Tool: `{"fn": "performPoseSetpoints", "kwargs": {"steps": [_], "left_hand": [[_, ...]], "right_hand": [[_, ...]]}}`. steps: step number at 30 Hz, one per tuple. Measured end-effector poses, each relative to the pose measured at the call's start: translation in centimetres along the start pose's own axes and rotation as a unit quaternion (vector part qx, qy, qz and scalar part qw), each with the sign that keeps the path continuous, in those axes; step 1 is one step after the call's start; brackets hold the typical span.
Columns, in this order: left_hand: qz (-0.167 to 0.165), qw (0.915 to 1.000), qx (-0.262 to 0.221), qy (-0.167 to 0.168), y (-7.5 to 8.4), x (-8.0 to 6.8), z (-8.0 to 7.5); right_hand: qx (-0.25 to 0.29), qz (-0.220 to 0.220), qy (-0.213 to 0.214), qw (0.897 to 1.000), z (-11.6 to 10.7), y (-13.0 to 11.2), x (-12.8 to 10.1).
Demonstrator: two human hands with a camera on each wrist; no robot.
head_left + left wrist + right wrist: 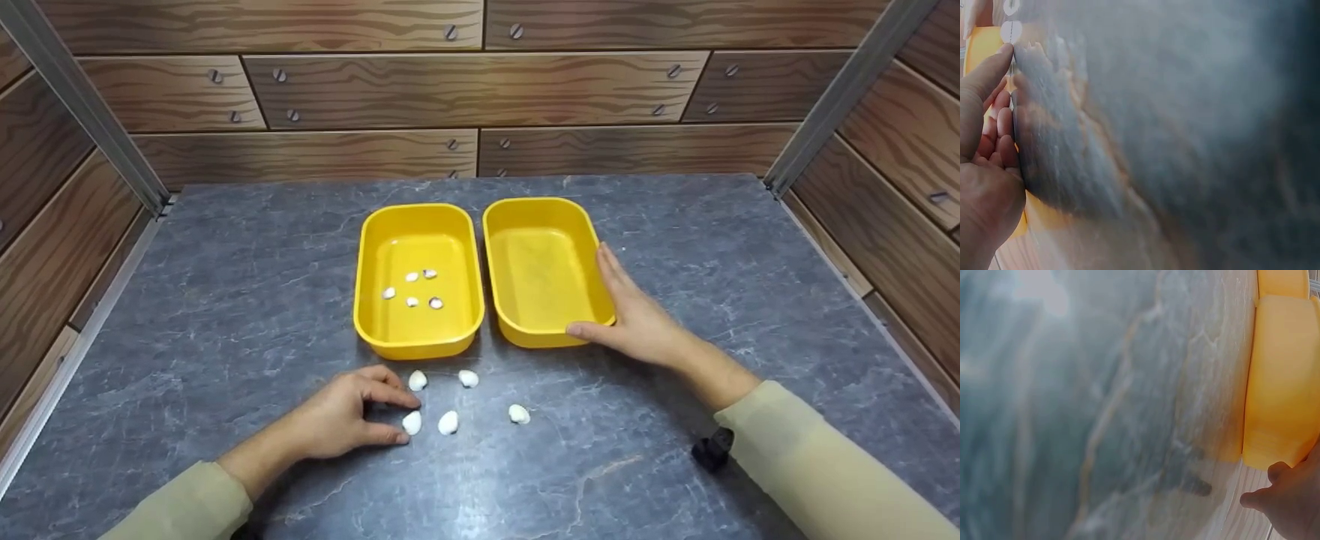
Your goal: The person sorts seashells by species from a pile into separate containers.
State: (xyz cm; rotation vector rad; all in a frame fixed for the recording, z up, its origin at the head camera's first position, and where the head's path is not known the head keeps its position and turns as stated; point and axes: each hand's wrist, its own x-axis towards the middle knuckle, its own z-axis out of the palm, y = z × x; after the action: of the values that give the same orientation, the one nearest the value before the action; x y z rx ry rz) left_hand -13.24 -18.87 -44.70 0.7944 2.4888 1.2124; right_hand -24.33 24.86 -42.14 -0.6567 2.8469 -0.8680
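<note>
My left hand rests low on the table in front of the left yellow tub. Its thumb and forefinger lie on either side of a white seashell, with a small gap seeming to remain. In the left wrist view, the left hand has its thumb tip close to a shell. Straight fingers of my right hand touch the right side of the right yellow tub, its thumb at the near corner. The right wrist view shows the right hand beside that tub.
More white shells lie loose near the tubs, including one at the right and one in the middle. Several small shells are inside the left tub. Wood-patterned panels enclose the grey marbled table.
</note>
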Motion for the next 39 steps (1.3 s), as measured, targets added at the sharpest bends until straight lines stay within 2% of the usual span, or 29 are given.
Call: {"fn": "performPoseSetpoints", "kwargs": {"steps": [17, 39], "left_hand": [[0.018, 0.9995, 0.023, 0.011, 0.12, -0.2, 0.41], [0.013, 0.9999, 0.009, 0.002, 0.53, -0.25, 0.25]], "right_hand": [[0.004, 0.007, -0.004, 1.0, -0.09, -0.26, -0.14], [0.009, 0.01, -0.005, 1.0, -0.03, 0.05, -0.04]]}}
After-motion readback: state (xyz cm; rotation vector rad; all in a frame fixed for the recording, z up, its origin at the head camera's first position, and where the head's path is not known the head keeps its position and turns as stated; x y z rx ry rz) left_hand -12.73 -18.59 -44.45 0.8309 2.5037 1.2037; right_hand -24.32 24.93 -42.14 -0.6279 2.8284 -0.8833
